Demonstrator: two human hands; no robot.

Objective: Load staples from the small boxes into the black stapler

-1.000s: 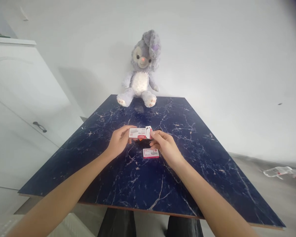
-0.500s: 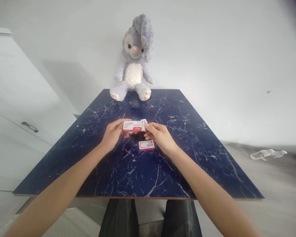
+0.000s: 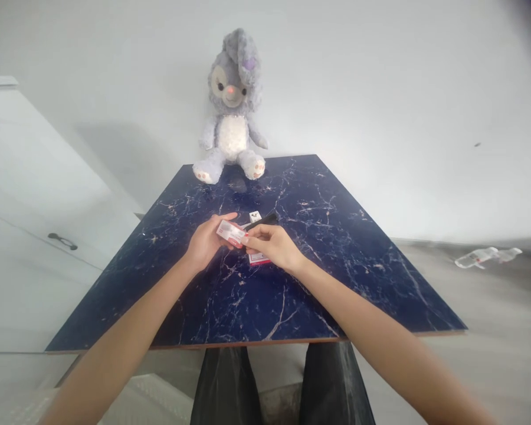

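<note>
My left hand holds the left end of a small red-and-white cardboard box, tilted down to the right above the table. At the box's right end is my right hand, thumb and fingers pinched together on it. A dark, narrow object sticks out just behind the right fingers; its kind, and whether the hand holds it, I cannot tell. Beyond it shows a small white piece with a dark print. A second red-and-white box lies on the table, partly covered by the right hand.
The dark blue marble-patterned table spreads under my arms. A grey plush rabbit sits at its far edge against the wall. To the left stands a white cabinet. A clear plastic item lies on the floor to the right.
The held box has tipped from level to sloping down rightward. My right hand has shifted over the second box, covering part of it. The dark narrow object has come into sight.
</note>
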